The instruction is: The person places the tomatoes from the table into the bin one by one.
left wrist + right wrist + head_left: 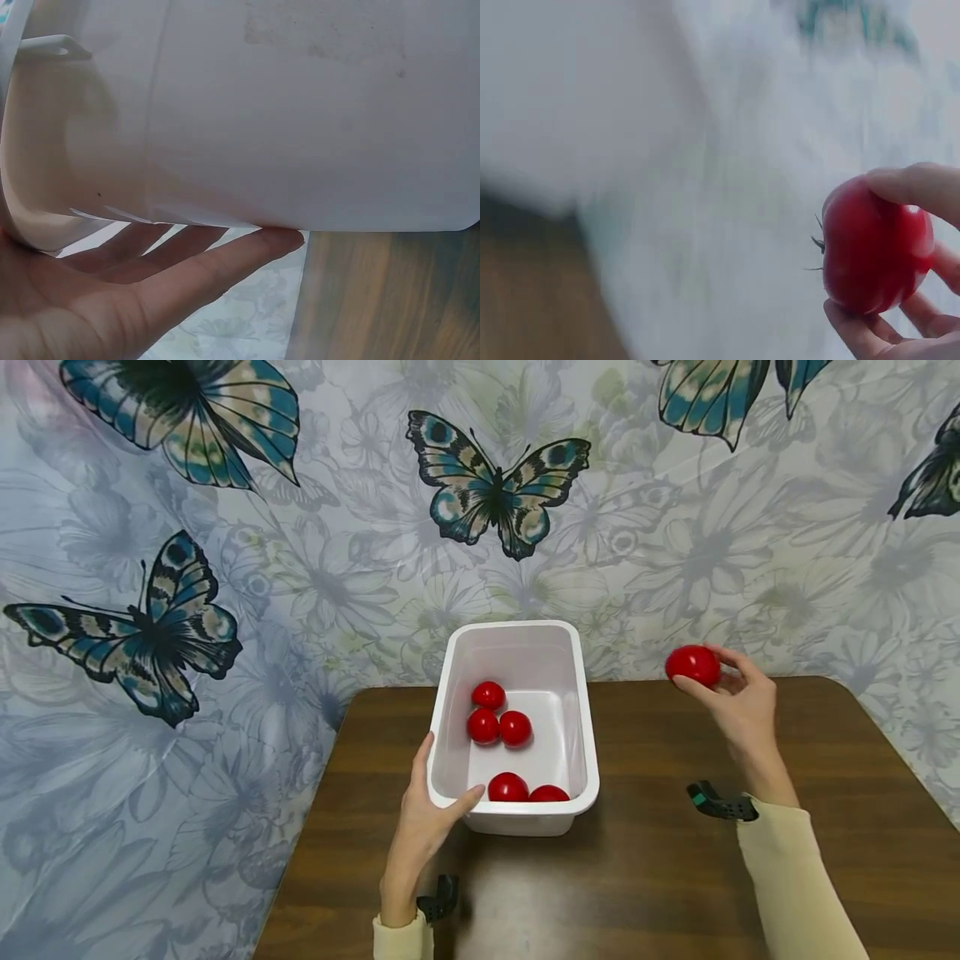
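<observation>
A deep white plastic container is in the middle of the head view, with several red tomatoes lying inside it. My left hand grips its near left corner, thumb by the near rim and fingers along the left side. In the left wrist view, straight-looking fingers lie against the container's outer wall. Off to the right, my right hand holds another tomato between thumb and fingertips, above the table's far edge. Thin green stem bits show on this tomato in the right wrist view.
Under the hands is a brown wooden table with rounded far corners. Behind it hangs a pale floral backdrop printed with large butterflies. Dark bands are worn at both wrists.
</observation>
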`<state>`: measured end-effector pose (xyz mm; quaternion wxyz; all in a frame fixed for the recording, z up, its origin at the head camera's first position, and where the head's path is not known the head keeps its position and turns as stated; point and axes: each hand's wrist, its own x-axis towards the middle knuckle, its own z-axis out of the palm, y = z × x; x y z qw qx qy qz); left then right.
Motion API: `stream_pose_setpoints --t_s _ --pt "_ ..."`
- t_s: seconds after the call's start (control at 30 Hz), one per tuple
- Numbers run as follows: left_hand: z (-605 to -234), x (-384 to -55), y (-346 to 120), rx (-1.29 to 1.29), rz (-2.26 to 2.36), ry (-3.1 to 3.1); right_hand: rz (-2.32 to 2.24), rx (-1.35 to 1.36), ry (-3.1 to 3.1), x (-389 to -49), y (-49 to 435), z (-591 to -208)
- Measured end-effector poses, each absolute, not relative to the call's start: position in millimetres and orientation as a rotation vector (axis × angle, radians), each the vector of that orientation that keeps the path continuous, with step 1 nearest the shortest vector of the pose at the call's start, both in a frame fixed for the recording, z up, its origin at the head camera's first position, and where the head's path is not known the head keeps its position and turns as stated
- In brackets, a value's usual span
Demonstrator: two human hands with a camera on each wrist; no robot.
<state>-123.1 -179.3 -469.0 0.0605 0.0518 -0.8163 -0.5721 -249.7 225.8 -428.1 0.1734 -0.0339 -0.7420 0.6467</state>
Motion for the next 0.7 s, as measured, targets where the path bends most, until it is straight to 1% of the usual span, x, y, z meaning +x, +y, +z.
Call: stream_pose_setpoints --t_s 0.17,0.3,0.43,0.7 --pt "-470.7 -123.1 -178.9 0.169 -1.722 -2.469 1.949 0.292 -2.039 -258.4 129.8 -385.1" --pt "-471.5 -126.2 -177.3 0.145 -1.714 -2.484 2.013 0.494 -2.026 -263.5 80.0 -367.1" --pt "-472.4 -128.3 -176.2 0.137 -1.721 -2.490 2.007 0.535 -2.058 -266.6 59.5 -363.8" --pt "-471.6 -125.6 -181.3 0.160 -1.718 -2.467 2.018 0.536 -2.118 -271.2 52.9 -369.8"
